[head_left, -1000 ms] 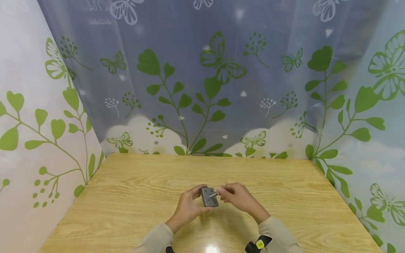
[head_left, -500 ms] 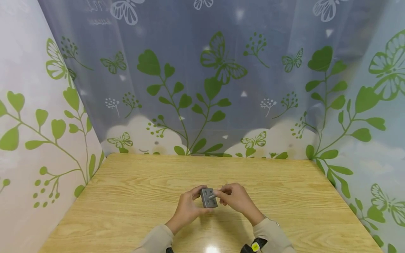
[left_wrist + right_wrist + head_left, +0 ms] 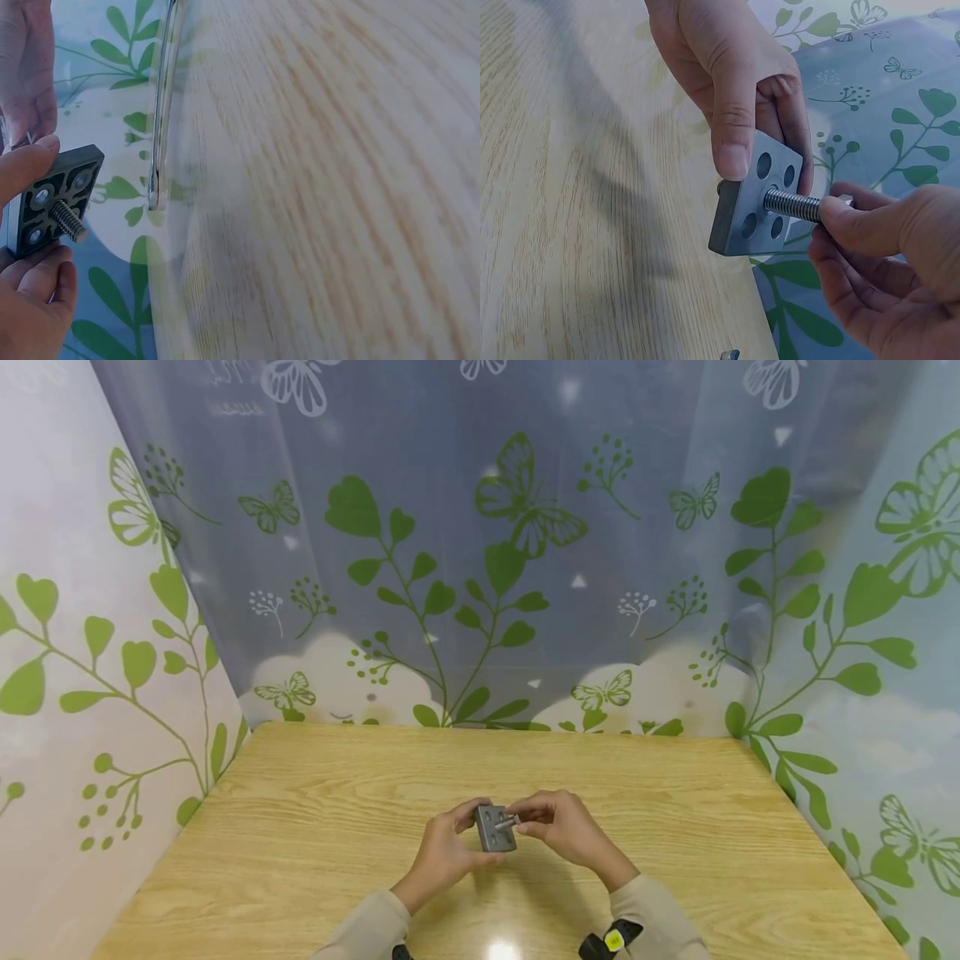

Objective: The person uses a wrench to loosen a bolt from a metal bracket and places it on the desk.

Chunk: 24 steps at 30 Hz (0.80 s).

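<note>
My left hand (image 3: 441,853) holds a grey square metal plate (image 3: 736,219) by its edges, above the table. Round holes sit near the plate's corners. A threaded bolt (image 3: 793,205) passes through its middle, with a long stretch of thread showing on the right-hand side. Out of the opposite face sticks the bolt's threaded end (image 3: 69,221), seen in the left wrist view. My right hand (image 3: 570,832) pinches the bolt near its head between thumb and forefinger, the other fingers loosely curled below. Those fingers partly hide the bolt head in the right wrist view.
Beneath both hands lies a wood-grain table (image 3: 337,793). Printed curtains (image 3: 420,610) with leaves and butterflies stand around its back and sides. A long thin shiny metal piece (image 3: 159,120) shows along the table's edge in the left wrist view; its kind is unclear.
My right hand turned inward with its fingers over the bolt, then turned back, and more of the bolt end shows again. The left hand and plate have stayed nearly still.
</note>
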Each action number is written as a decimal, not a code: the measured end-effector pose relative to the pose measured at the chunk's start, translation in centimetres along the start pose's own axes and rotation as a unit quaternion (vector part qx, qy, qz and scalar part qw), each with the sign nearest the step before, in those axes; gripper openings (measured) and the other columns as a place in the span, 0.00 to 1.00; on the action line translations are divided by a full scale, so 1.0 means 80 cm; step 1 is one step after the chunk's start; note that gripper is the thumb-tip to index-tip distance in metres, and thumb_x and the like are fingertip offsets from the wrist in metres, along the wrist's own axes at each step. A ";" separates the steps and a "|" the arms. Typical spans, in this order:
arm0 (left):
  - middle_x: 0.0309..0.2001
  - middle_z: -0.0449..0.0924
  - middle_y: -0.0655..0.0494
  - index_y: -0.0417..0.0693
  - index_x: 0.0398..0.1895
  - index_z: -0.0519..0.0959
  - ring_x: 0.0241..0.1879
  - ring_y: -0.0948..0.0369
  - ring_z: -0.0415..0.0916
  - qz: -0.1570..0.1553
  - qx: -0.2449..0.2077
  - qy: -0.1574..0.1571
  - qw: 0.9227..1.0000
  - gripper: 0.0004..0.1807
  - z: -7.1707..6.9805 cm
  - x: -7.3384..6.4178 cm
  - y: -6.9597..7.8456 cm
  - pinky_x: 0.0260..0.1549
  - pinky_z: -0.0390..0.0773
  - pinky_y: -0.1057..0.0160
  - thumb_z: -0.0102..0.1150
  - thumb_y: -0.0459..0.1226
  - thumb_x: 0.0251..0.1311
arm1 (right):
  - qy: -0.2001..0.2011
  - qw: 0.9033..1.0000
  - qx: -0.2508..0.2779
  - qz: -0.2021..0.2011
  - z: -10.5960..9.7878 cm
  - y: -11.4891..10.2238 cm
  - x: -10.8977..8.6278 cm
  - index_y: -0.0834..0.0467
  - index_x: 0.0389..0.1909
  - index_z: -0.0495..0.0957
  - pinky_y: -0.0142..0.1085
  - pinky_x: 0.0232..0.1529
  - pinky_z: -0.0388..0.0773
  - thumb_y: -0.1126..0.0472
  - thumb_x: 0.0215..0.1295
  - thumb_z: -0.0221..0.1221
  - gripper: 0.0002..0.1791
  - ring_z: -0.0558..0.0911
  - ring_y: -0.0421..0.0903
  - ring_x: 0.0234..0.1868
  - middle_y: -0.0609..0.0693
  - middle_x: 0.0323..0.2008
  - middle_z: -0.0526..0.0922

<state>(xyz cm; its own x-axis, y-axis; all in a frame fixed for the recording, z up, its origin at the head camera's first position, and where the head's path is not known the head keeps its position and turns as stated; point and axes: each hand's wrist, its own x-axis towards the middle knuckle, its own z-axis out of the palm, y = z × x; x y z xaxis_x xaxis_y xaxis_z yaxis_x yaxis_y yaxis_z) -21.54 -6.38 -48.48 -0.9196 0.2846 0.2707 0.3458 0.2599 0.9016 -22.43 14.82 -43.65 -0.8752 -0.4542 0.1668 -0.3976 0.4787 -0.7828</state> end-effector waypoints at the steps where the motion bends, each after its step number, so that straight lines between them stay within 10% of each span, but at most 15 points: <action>1: 0.56 0.78 0.43 0.39 0.60 0.73 0.54 0.45 0.77 0.001 0.002 0.000 1.000 0.39 0.000 0.000 0.000 0.57 0.74 0.44 0.77 0.30 0.39 | -0.001 1.000 0.000 -0.001 0.000 0.000 0.000 0.60 0.46 0.83 0.28 0.39 0.80 0.68 0.60 0.63 0.12 0.83 0.48 0.40 0.55 0.43 0.85; 11: 0.56 0.78 0.43 0.38 0.61 0.72 0.55 0.46 0.77 -0.001 0.014 0.000 1.000 0.40 -0.002 -0.002 0.001 0.57 0.74 0.47 0.77 0.30 0.39 | -0.002 0.999 0.012 0.053 0.001 0.004 -0.001 0.66 0.46 0.81 0.40 0.33 0.84 0.48 0.72 0.52 0.23 0.84 0.48 0.30 0.54 0.30 0.85; 24: 0.56 0.78 0.44 0.39 0.60 0.73 0.55 0.46 0.76 0.004 0.024 -0.005 1.000 0.39 0.000 -0.001 0.001 0.58 0.72 0.46 0.77 0.31 0.39 | 0.015 0.996 0.016 0.082 0.005 -0.003 0.002 0.64 0.29 0.83 0.37 0.25 0.80 0.50 0.69 0.56 0.20 0.80 0.47 0.23 0.52 0.21 0.82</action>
<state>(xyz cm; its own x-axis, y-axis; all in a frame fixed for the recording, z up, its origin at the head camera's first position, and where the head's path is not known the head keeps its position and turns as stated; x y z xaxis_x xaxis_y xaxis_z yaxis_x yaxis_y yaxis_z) -21.45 -6.39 -48.44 -0.9152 0.2956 0.2738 0.3613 0.3013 0.8824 -22.37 14.30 -43.68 -0.9357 -0.3487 0.0529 -0.2402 0.5202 -0.8196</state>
